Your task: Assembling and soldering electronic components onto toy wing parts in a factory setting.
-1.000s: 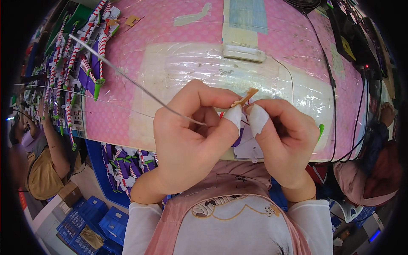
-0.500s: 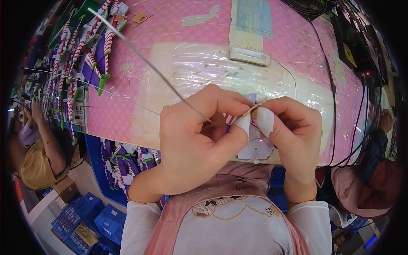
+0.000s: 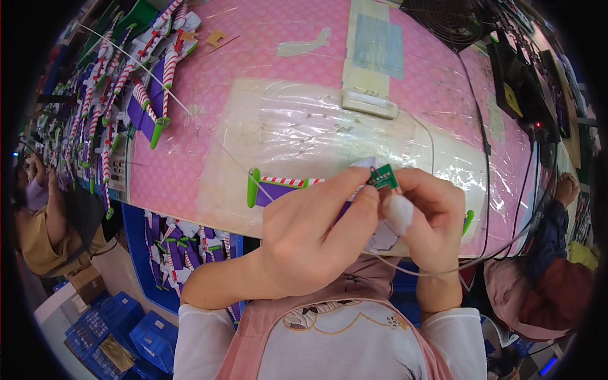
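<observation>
A small green circuit board point(image 3: 384, 177) is up between my hands, over the near part of the table. My right hand point(image 3: 430, 212) pinches it by its lower edge, with a white covering on the thumb. The fingertips of my left hand point(image 3: 316, 221) close on its left edge, by a small dark loop of wire. Beneath my hands lies a toy wing piece point(image 3: 282, 190), purple with a red-and-white striped edge and a green tip, partly hidden. A thin silvery wire point(image 3: 171, 94) slants from the upper left toward my left hand. A grey cable point(image 3: 437, 273) hangs below my right hand.
Striped toy wings point(image 3: 152, 117) are heaped at the far left. A blue bin point(image 3: 142, 253) of similar pieces sits below the table edge. A black fan point(image 3: 446, 22) stands at the back right; a black cable point(image 3: 486, 126) crosses the table. Other people sit at both sides.
The green circuit board now shows between my fingertips, where a thin pale strand was before. My left hand has shifted right and down, uncovering the toy wing. The silvery wire has swung away leftward.
</observation>
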### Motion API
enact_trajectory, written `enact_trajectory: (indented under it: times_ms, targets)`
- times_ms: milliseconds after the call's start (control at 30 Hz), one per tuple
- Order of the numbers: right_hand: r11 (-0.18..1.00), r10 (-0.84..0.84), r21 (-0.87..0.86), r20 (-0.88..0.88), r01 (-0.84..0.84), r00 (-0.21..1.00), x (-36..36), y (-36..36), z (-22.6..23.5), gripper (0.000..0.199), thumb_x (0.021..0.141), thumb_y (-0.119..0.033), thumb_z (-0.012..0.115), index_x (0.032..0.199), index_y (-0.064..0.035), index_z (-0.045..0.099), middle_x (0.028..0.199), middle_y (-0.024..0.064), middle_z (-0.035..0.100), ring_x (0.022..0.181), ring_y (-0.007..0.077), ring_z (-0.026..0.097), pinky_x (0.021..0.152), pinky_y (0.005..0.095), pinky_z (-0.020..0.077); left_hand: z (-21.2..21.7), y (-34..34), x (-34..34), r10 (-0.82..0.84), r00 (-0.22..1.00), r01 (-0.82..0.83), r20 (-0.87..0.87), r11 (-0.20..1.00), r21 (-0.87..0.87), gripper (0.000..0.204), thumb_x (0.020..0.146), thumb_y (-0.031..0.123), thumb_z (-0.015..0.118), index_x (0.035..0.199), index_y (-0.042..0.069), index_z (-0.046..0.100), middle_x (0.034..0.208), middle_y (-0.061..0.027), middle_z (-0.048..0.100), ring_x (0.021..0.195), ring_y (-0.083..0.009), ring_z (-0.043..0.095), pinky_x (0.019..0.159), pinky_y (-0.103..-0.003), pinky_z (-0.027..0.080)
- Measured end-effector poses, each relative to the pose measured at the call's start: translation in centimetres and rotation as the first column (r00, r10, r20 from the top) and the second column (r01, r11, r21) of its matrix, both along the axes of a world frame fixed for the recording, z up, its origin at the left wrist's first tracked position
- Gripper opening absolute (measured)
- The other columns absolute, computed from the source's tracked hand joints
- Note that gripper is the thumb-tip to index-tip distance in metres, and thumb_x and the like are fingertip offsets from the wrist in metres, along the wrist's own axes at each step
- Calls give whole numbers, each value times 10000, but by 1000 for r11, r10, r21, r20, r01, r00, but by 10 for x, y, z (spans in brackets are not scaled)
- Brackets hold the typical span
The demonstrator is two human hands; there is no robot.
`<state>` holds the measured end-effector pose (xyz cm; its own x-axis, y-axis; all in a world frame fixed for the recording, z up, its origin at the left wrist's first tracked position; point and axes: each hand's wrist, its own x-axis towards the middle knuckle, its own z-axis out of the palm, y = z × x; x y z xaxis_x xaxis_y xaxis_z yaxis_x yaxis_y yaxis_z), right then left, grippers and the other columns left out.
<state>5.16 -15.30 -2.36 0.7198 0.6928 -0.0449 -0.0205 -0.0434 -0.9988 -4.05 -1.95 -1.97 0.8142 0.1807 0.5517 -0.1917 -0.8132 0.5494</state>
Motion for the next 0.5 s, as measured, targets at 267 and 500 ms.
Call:
enact_trajectory:
  times_ms: [267,500]
  targets:
    - [971,-102,-164,373,174,922,-6,18,3,59,805,-30,534,794,17,569,555,138,523,454,220,530,438,300,399,21,23,18,-50,874,-187,-483,884,-429,295,636,-66,638,919,18,625,812,-126,607,686,-231,611,560,-287,484]
    - [991,-90,-99,45,94,995,12,8,9,160,817,-115,473,743,21,512,616,144,529,566,180,527,512,335,422,29,3,23,-75,972,126,-223,967,220,303,638,-59,619,937,-17,590,858,-152,592,777,-289,596,643,-340,491]
